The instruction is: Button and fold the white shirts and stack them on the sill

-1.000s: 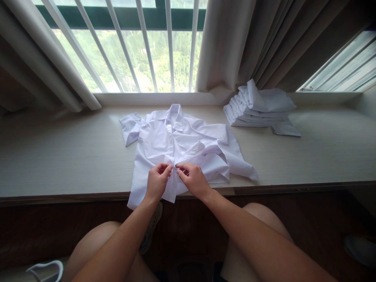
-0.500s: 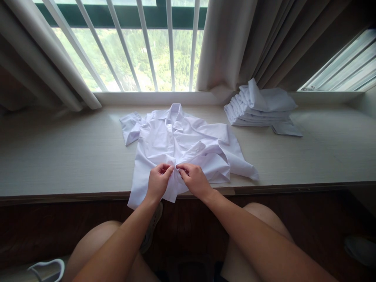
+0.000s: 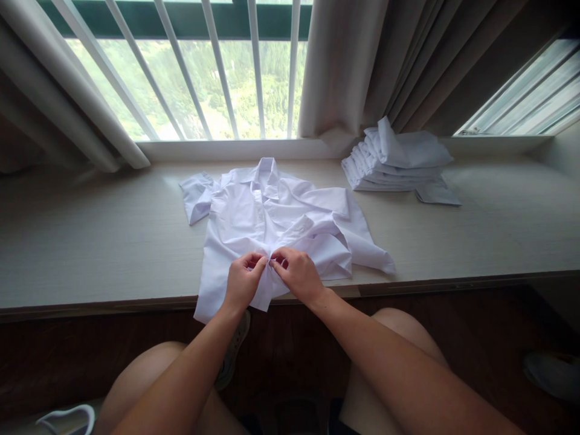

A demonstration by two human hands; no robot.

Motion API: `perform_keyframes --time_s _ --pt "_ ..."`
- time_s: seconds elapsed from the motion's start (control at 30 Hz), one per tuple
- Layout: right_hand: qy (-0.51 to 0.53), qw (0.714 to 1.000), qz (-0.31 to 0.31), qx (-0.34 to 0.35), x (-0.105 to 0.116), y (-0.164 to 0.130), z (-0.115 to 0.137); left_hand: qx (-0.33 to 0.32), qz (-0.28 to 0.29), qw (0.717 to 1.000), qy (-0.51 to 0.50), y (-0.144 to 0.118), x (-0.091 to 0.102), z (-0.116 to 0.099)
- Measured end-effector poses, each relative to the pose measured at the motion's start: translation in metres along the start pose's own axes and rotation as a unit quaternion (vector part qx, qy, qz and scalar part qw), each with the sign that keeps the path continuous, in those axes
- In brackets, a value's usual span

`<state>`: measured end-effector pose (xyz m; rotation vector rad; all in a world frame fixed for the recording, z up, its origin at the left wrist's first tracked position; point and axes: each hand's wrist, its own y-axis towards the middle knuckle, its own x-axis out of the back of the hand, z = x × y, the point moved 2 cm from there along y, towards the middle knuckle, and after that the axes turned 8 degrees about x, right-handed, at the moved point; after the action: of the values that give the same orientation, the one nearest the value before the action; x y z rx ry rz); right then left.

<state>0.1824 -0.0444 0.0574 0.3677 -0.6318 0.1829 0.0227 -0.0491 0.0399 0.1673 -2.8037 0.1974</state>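
Observation:
A white collared shirt lies front side up on the pale sill, its collar pointing to the window and its lower hem hanging over the front edge. Near the bottom of its front opening, my left hand pinches the cloth between thumb and fingers. My right hand meets it there, thumb and fingertips closed on the shirt's other front edge. The fingertips of both hands almost touch. Any button between them is too small or hidden to make out. One front panel is rumpled and partly folded over on the right.
A stack of folded white garments stands at the back right of the sill. Behind are a barred window and grey curtains. Below the front edge show my knees, a shoe and a dark floor.
My right thumb and fingers have shifted slightly left, closer to my left fingertips at the shirt front. The whole view has moved a little; the shirt lies the same way.

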Motion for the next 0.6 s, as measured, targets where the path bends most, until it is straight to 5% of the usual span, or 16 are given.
perform_keyframes --time_s 0.6 --pt "0.116 0.990 -0.061 0.060 -0.001 0.010 -0.013 -0.005 0.028 0.996 -0.090 0.018 -0.011 -0.007"
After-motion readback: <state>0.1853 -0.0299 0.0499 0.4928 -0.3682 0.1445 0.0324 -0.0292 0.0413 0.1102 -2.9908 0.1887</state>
